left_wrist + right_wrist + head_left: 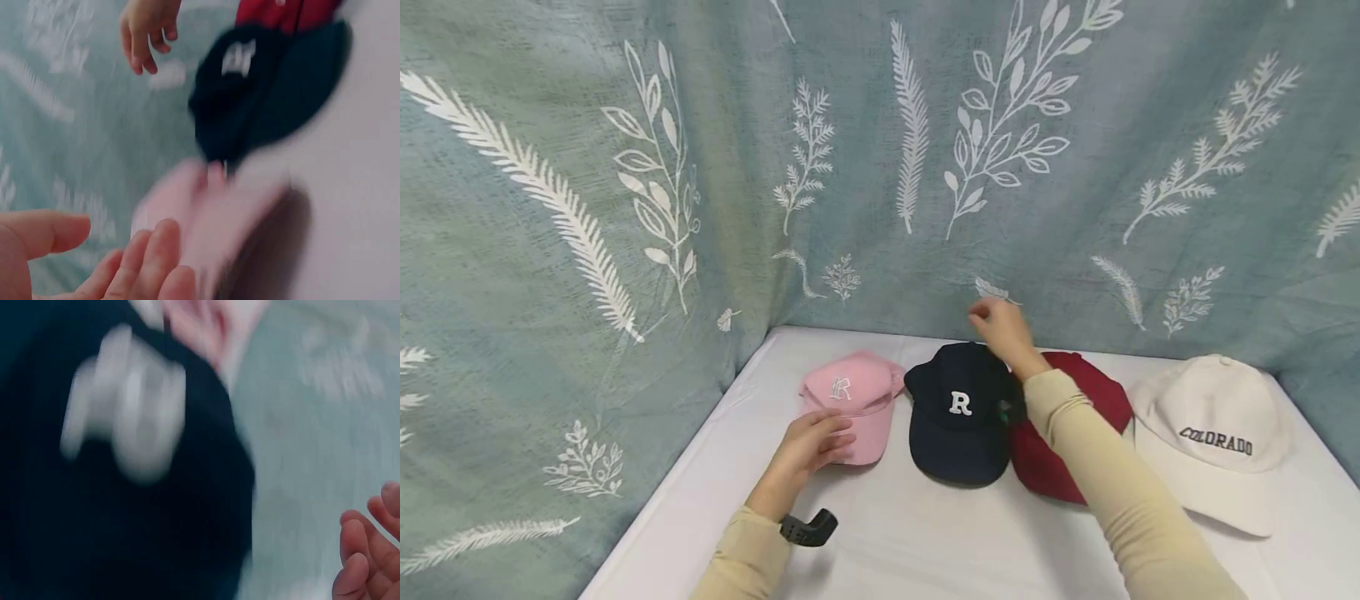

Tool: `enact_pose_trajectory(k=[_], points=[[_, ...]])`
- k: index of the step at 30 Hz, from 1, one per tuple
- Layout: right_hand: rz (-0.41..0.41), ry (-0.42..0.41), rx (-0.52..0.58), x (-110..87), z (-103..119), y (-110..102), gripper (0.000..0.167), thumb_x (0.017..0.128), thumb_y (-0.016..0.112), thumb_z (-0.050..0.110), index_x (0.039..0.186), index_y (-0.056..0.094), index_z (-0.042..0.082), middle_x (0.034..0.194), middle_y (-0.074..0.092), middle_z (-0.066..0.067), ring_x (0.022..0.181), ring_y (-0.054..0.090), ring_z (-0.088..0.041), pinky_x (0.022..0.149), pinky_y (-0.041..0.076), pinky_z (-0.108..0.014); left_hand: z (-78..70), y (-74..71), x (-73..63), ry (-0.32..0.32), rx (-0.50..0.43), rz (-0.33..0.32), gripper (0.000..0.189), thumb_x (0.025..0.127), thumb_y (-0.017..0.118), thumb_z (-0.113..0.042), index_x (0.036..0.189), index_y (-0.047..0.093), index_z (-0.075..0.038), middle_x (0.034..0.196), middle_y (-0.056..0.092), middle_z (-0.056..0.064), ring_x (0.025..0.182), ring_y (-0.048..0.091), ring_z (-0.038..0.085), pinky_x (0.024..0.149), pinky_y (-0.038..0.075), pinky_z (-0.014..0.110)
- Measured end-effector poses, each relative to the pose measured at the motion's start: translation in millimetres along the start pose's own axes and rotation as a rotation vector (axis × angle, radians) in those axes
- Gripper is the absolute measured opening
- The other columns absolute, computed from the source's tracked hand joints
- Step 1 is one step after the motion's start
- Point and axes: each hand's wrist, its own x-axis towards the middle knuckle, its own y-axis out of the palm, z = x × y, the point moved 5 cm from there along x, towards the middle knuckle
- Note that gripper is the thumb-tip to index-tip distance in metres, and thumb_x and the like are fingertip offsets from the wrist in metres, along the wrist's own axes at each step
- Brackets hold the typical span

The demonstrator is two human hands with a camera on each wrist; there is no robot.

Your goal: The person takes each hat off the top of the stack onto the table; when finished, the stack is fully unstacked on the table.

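A pink cap (857,371) with a white letter lies at the left of a row of caps. My left hand (812,442) is beside its brim, fingers loosely bent; in the left wrist view the fingers (159,250) overlap the pink cap (206,225) and hold nothing. To its right sits a navy cap (958,442) with a white R. Above and behind that cap's crown hovers my right hand (1003,329), fingers loosely curled with nothing in them. The right wrist view shows these fingers (356,540) off to the side of the navy cap (125,531).
A dark red cap (1093,387), partly hidden by my right forearm, lies right of the navy one. A white cap (1217,408) lettered COLORADO is at the far right. All rest on a white-covered table (925,533) walled by green leaf-patterned cloth (865,167).
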Motion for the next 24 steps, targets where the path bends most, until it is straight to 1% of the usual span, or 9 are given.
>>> enact_pose_trajectory(k=[1, 3, 5, 7, 9, 12, 16, 20, 24], points=[[0.046, 0.008, 0.01, 1.0, 9.6, 18.1, 0.019, 0.089, 0.059, 0.013, 0.101, 0.067, 0.0, 0.1, 0.067, -0.016, 0.091, 0.062, -0.03, 0.078, 0.048, -0.042, 5.2, -16.4, -4.2, -0.01, 0.008, -0.028, 0.039, 0.091, 0.053, -0.009, 0.123, 0.044, 0.012, 0.095, 0.065, 0.01, 0.076, 0.065, 0.014, 0.066, 0.053, 0.025], [0.127, 0.025, 0.009, 0.4, 22.9, 48.1, 0.02, 0.089, 0.06, 0.017, 0.101, 0.067, 0.002, 0.099, 0.067, -0.013, 0.09, 0.062, -0.027, 0.078, 0.049, -0.04, 15.5, -37.5, -12.5, -0.045, 0.044, -0.058, 0.04, 0.092, 0.052, -0.011, 0.122, 0.043, 0.013, 0.096, 0.064, 0.013, 0.077, 0.065, 0.015, 0.066, 0.053, 0.026], [0.222, 0.052, -0.011, -2.8, 30.7, 74.4, 0.022, 0.09, 0.06, 0.02, 0.103, 0.067, 0.004, 0.1, 0.067, -0.011, 0.09, 0.062, -0.026, 0.077, 0.05, -0.041, 27.8, -50.8, -20.1, -0.092, 0.09, -0.092, 0.04, 0.092, 0.051, -0.012, 0.121, 0.044, 0.015, 0.094, 0.065, 0.013, 0.075, 0.066, 0.015, 0.063, 0.053, 0.025], [0.307, 0.09, -0.039, -7.9, 32.7, 96.1, 0.025, 0.089, 0.061, 0.024, 0.105, 0.067, 0.005, 0.102, 0.066, -0.011, 0.089, 0.061, -0.025, 0.074, 0.05, -0.041, 41.1, -56.3, -26.1, -0.142, 0.112, -0.101, 0.041, 0.092, 0.051, -0.014, 0.12, 0.044, 0.016, 0.092, 0.066, 0.014, 0.073, 0.066, 0.016, 0.062, 0.054, 0.026], [0.371, 0.152, -0.068, -15.3, 27.3, 109.8, 0.029, 0.087, 0.063, 0.025, 0.106, 0.065, 0.004, 0.102, 0.065, -0.011, 0.084, 0.06, -0.024, 0.069, 0.05, -0.04, 51.7, -52.2, -28.6, -0.19, 0.113, -0.075, 0.043, 0.093, 0.05, -0.014, 0.121, 0.044, 0.017, 0.091, 0.067, 0.015, 0.072, 0.067, 0.017, 0.062, 0.054, 0.026], [0.43, 0.248, -0.06, -25.8, 18.3, 123.1, 0.03, 0.083, 0.067, 0.023, 0.103, 0.065, 0.001, 0.092, 0.065, -0.012, 0.069, 0.058, -0.02, 0.059, 0.048, -0.033, 60.1, -39.8, -28.6, -0.213, 0.063, 0.004, 0.044, 0.094, 0.048, -0.015, 0.122, 0.042, 0.019, 0.091, 0.068, 0.015, 0.073, 0.067, 0.015, 0.062, 0.054, 0.025], [0.425, 0.38, 0.112, -34.7, 11.3, 131.6, 0.022, 0.078, 0.069, 0.012, 0.093, 0.064, -0.003, 0.067, 0.059, -0.008, 0.051, 0.051, -0.015, 0.047, 0.043, -0.025, 61.7, -25.0, -21.7, -0.2, -0.042, 0.066, 0.046, 0.096, 0.043, -0.015, 0.125, 0.037, 0.019, 0.09, 0.068, 0.012, 0.073, 0.066, 0.012, 0.063, 0.053, 0.021], [0.377, 0.486, 0.282, -37.6, 8.2, 134.3, 0.014, 0.078, 0.067, 0.005, 0.085, 0.062, -0.005, 0.055, 0.051, -0.005, 0.045, 0.047, -0.012, 0.042, 0.04, -0.023, 62.0, -19.4, -11.4, -0.215, -0.135, 0.018, 0.037, 0.095, 0.046, -0.012, 0.117, 0.046, 0.018, 0.078, 0.067, 0.008, 0.065, 0.064, 0.009, 0.057, 0.051, 0.018], [0.335, 0.55, 0.338, -37.9, 4.6, 133.5, 0.01, 0.08, 0.064, 0.005, 0.082, 0.06, -0.004, 0.051, 0.049, -0.004, 0.041, 0.044, -0.011, 0.039, 0.038, -0.022, 60.1, -18.2, -1.8, -0.209, -0.187, -0.049, 0.024, 0.094, 0.048, -0.007, 0.104, 0.052, 0.015, 0.069, 0.064, 0.007, 0.059, 0.063, 0.008, 0.054, 0.051, 0.018]])
